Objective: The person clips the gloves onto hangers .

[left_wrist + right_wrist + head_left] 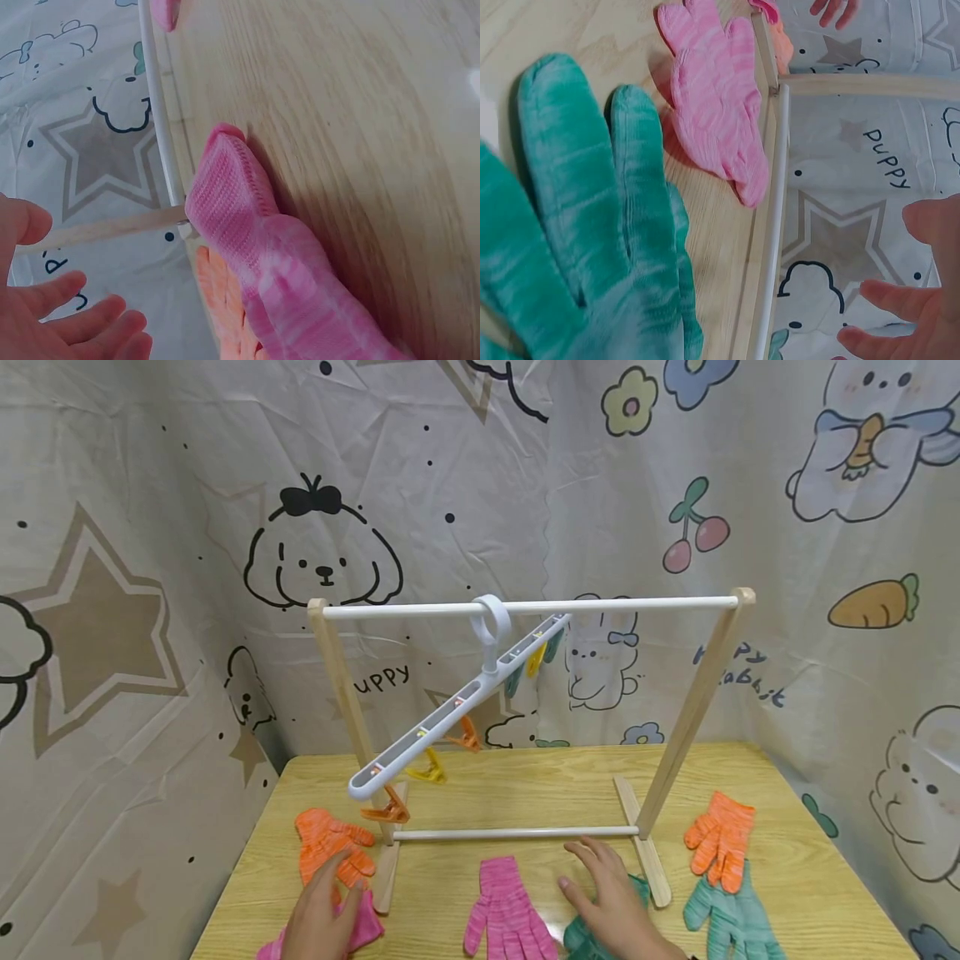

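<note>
My left hand (321,912) hovers with loosely bent fingers above a pink glove (366,923) at the table's front left; it holds nothing. An orange glove (322,839) lies just beyond. My right hand (609,902), fingers spread and holding nothing, is over a green glove (577,202), which it partly hides in the head view. Between the hands a second pink glove (504,902) lies flat. At the right, another orange glove (723,839) overlaps another green glove (738,914). Whether either hand touches the glove below it, I cannot tell.
A wooden stand with a white top bar (615,604) spans the table (517,789). From it hangs a tilted white clip hanger (442,718) with orange clips (388,807), yellow clips (427,767) and green clips (514,680). Patterned cloth (465,468) surrounds the table.
</note>
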`<state>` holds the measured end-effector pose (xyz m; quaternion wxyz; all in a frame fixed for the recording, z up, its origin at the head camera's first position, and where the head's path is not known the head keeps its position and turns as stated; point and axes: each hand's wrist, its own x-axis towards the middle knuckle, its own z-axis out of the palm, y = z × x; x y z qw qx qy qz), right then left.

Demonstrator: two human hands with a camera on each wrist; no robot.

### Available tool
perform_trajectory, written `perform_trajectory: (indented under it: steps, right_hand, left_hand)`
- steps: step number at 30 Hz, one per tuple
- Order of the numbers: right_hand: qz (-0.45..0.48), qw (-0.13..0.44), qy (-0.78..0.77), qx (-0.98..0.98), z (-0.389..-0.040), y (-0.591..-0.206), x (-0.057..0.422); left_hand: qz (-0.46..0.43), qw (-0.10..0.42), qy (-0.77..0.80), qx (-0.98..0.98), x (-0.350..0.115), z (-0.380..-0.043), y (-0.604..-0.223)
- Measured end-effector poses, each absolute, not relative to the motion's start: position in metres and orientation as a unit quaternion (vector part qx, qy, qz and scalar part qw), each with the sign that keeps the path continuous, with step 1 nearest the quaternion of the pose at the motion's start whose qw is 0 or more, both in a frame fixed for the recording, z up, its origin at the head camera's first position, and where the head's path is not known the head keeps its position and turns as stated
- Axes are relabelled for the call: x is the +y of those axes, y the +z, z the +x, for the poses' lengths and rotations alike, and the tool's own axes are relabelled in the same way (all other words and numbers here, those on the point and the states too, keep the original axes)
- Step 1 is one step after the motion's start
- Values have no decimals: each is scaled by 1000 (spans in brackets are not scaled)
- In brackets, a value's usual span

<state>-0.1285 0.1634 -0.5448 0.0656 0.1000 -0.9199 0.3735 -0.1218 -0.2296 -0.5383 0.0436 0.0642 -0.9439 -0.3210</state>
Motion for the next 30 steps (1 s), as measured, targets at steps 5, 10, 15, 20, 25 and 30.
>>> perform_trajectory:
  steps: [5,10,15,20,25,30]
  right_hand:
    - [111,71,371,-919,-128,-547,154]
    - [117,30,383,-916,-129,-548,148]
    - [123,-11,390,-913,-130,-549,143]
    - [131,-27,381,-915,-132,-552,139]
    - [136,-38,379,-915,-134,-556,138]
    - [134,-30,374,-917,-134,-558,136]
  left_hand:
    - [64,35,-312,-947,-232,-122,-539]
    - [70,24,-310,-948,-235,-122,-538]
    - [71,14,-311,-948,-237,-123,-538]
    - [70,14,-313,-947,-236,-123,-536]
    - [54,41,-323,-944,-232,-123,-537]
    - [44,64,-333,-940,-218,-126,-535]
